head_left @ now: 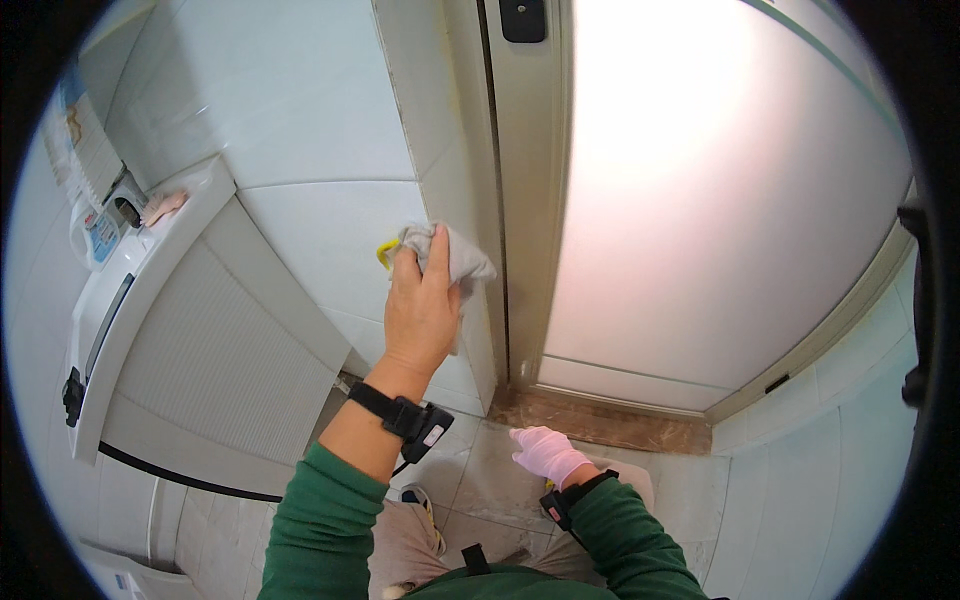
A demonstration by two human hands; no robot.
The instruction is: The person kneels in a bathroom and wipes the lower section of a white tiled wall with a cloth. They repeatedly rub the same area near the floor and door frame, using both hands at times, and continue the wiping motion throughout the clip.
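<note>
My left hand, bare, grips a crumpled light grey cloth with a yellow edge. It presses the cloth to the tiled wall corner, left of the door frame. Lower and to the right is my right hand, in a pink rubber glove. Its fingers are curled together, and what they hold, if anything, is hidden. A small yellow bit shows just under that hand. Each wrist wears a black strap with a small box.
A frosted glass door in a metal frame fills the right side, above a brown stone sill. On the left, a white washbasin cabinet carries a detergent jug and a crumpled pink item. A pale rounded object stands beside my right wrist.
</note>
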